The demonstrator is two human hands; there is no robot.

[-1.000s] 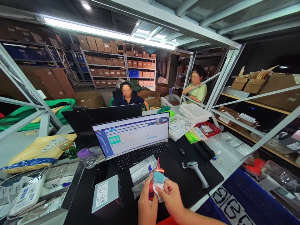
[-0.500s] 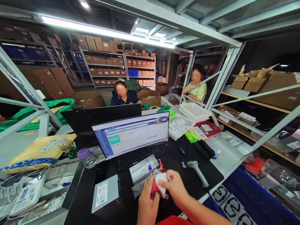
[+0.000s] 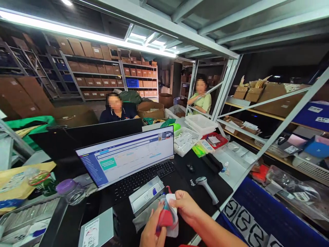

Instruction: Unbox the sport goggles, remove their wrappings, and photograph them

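Note:
Close to the desk's front edge, my left hand (image 3: 153, 226) grips a pair of red sunglasses (image 3: 166, 218) with a shiny, wide lens. A curved red temple arm sticks up past the fingers. My right hand (image 3: 186, 205) pinches a white wiping cloth (image 3: 171, 198) against the lens; part of the cloth hangs behind and below the glasses. Beyond my hands lies an open silver-grey box (image 3: 145, 196) with a blue-marked paper in it. A grey pouch (image 3: 142, 219) rests beside my left hand. Further left stands a light grey box (image 3: 97, 229) with a glasses picture on its label.
Ahead are a monitor (image 3: 131, 156) and a keyboard (image 3: 144, 178). A barcode scanner (image 3: 207, 189) and a mouse (image 3: 190, 167) lie on the right. A purple-lidded jar (image 3: 70, 192) stands left. White baskets (image 3: 186, 140) sit at the back; two people are beyond the desk.
My view has swung to the right. The cloth has moved up and away from the middle of the lens, so more of the red lens shows. Both hands keep their hold.

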